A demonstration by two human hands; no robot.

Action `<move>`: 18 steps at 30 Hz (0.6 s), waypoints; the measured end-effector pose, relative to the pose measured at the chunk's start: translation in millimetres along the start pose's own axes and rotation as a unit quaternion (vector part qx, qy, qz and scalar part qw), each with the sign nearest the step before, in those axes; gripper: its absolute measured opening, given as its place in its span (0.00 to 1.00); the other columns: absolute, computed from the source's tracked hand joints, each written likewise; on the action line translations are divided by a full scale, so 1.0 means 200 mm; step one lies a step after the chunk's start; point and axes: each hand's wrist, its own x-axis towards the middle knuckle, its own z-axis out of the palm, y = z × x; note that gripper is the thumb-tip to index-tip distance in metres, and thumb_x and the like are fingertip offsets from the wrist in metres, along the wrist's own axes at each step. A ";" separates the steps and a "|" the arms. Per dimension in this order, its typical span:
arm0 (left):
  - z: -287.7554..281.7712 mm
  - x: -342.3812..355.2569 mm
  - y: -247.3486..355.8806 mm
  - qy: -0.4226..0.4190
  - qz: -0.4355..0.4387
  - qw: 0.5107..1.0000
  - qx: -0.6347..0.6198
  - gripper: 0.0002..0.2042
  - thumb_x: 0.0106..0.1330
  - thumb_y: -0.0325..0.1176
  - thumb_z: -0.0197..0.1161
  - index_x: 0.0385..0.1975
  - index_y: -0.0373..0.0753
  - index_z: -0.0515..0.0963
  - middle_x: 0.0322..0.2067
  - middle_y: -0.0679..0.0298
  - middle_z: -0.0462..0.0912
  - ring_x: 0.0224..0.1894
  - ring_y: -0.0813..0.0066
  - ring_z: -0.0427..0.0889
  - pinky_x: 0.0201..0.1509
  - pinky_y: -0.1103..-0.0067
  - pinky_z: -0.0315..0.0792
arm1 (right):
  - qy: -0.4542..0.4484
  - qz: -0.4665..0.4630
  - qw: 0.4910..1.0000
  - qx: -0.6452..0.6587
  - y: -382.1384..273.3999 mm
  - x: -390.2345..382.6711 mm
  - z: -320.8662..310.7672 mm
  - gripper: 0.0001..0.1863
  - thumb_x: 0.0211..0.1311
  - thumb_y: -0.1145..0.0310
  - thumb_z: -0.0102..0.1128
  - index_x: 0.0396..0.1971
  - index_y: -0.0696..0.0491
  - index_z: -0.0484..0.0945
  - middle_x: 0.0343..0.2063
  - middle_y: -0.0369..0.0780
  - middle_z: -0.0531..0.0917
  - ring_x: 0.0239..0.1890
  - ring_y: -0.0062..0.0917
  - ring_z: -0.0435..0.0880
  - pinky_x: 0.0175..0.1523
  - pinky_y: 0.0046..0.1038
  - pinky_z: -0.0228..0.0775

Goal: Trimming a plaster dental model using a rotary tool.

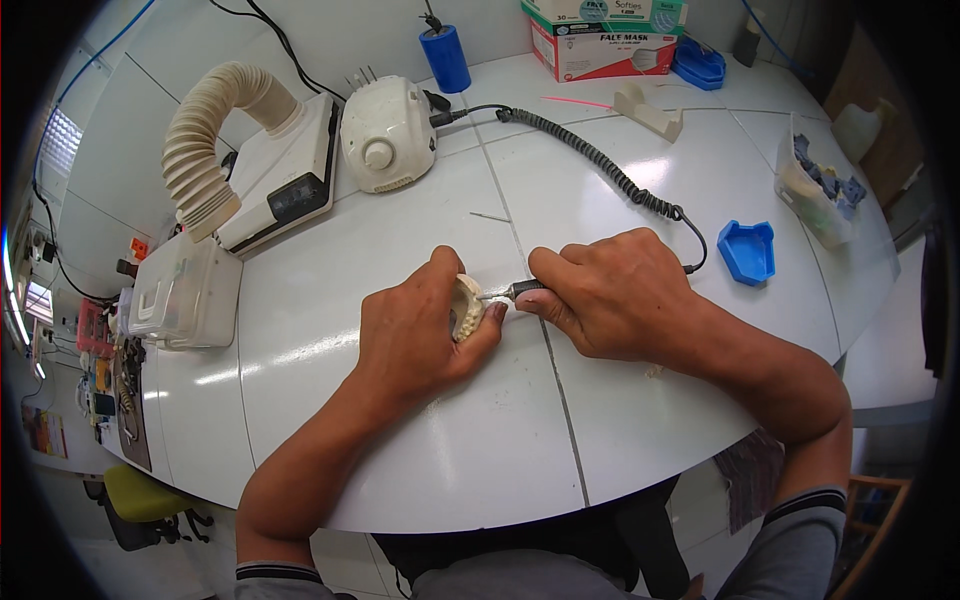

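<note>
A cream plaster dental model (467, 308) with a row of teeth is held by my left hand (415, 320), its fingers and thumb wrapped round the sides. My right hand (610, 293) grips a dark rotary handpiece (526, 288) like a pen. The handpiece's thin metal tip points left and meets the upper right edge of the model; whether it cuts there I cannot tell. From behind my right hand a black coiled cord (600, 160) runs up to the white control unit (388, 135) with a round knob. A thin metal bur (490, 217) lies on the table just beyond my hands.
On the left stand a white dust extractor (275, 175) with a ribbed hose (205, 130) and a clear plastic box (183, 292). A blue mould tray (747, 252) and a tub of scraps (820, 190) sit at right. Behind are mask boxes (605, 45) and a blue cylinder (444, 60).
</note>
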 end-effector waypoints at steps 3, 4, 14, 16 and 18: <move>0.01 -0.01 -0.02 0.014 0.010 1.000 -0.004 0.20 0.65 0.41 0.75 0.42 0.37 0.72 0.22 0.56 0.83 0.22 0.56 0.85 0.28 0.66 0.75 | 0.002 -0.004 1.000 -0.004 0.00 0.01 0.01 0.26 0.83 0.44 0.56 0.34 0.52 0.83 0.17 0.40 0.86 0.18 0.35 0.86 0.23 0.37 0.71; 0.01 -0.01 -0.03 0.016 0.010 1.000 -0.005 0.20 0.65 0.41 0.75 0.42 0.37 0.72 0.22 0.56 0.83 0.22 0.56 0.85 0.28 0.66 0.75 | 0.004 -0.005 1.000 -0.005 -0.01 0.02 0.01 0.26 0.83 0.44 0.57 0.35 0.52 0.83 0.17 0.40 0.86 0.18 0.35 0.86 0.23 0.37 0.71; 0.02 0.01 -0.01 0.018 0.017 1.000 0.002 0.20 0.65 0.43 0.75 0.43 0.37 0.72 0.22 0.56 0.83 0.22 0.55 0.86 0.28 0.65 0.76 | 0.005 -0.006 1.000 -0.007 0.01 0.00 -0.01 0.25 0.83 0.44 0.56 0.35 0.52 0.82 0.18 0.40 0.86 0.19 0.36 0.87 0.24 0.38 0.73; 0.01 0.01 -0.02 0.027 0.021 0.999 0.009 0.20 0.66 0.43 0.75 0.44 0.37 0.72 0.22 0.56 0.83 0.22 0.56 0.86 0.28 0.65 0.76 | 0.010 -0.004 1.000 0.004 0.01 0.00 -0.01 0.25 0.84 0.45 0.55 0.35 0.52 0.82 0.19 0.41 0.87 0.19 0.37 0.87 0.25 0.40 0.73; 0.00 -0.01 -0.04 0.010 0.028 0.999 -0.043 0.21 0.67 0.44 0.75 0.45 0.36 0.73 0.23 0.56 0.84 0.23 0.56 0.86 0.29 0.66 0.76 | 0.018 0.008 0.999 0.026 0.02 0.00 -0.02 0.25 0.84 0.46 0.55 0.35 0.53 0.81 0.19 0.41 0.87 0.20 0.38 0.86 0.26 0.41 0.72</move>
